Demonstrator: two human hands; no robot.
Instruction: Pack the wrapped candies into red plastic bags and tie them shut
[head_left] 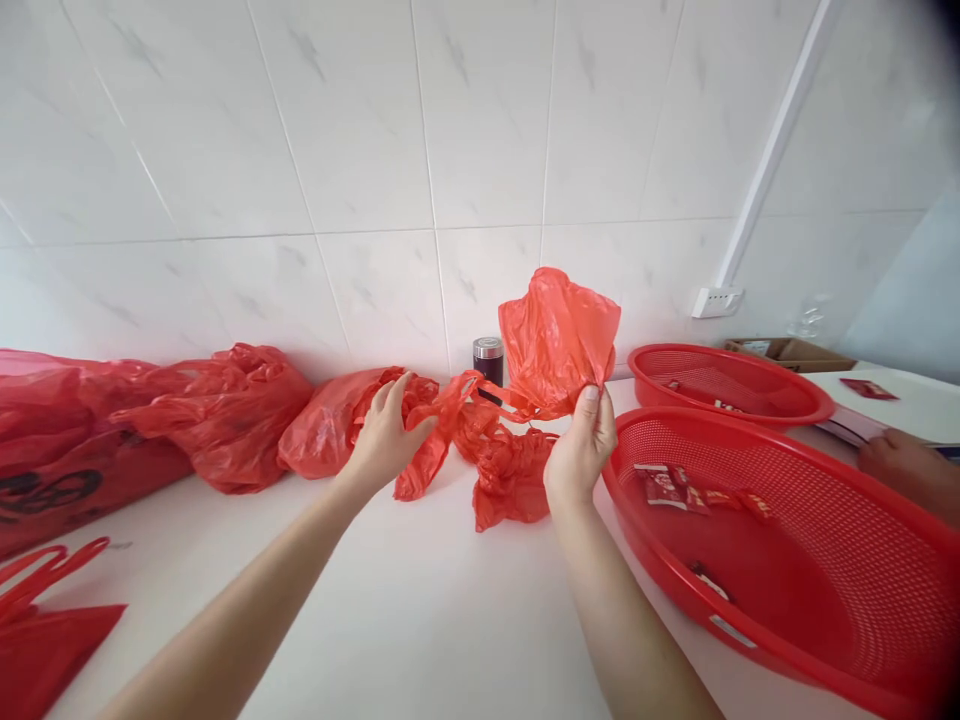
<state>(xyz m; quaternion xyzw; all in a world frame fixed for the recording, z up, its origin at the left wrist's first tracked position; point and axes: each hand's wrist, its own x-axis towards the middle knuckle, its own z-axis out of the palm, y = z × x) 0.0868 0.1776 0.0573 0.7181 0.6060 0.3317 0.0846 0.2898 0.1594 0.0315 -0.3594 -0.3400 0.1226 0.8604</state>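
My right hand pinches a thin red plastic bag between thumb and fingers and holds it up off the table. The handles of this bag trail to the left, toward a crumpled strip of red plastic. My left hand has its thumb and fingers apart, over the red bags at the middle left; whether it touches them I cannot tell. Between my hands lies a crumpled heap of red plastic bags on the white table. Behind the heap stands a dark flask with a silver lid.
Full red bags line the wall on the left. A flat red bag lies at the near left. Two red baskets, a front one and a rear one, hold small packets. Another person's hand is at the far right.
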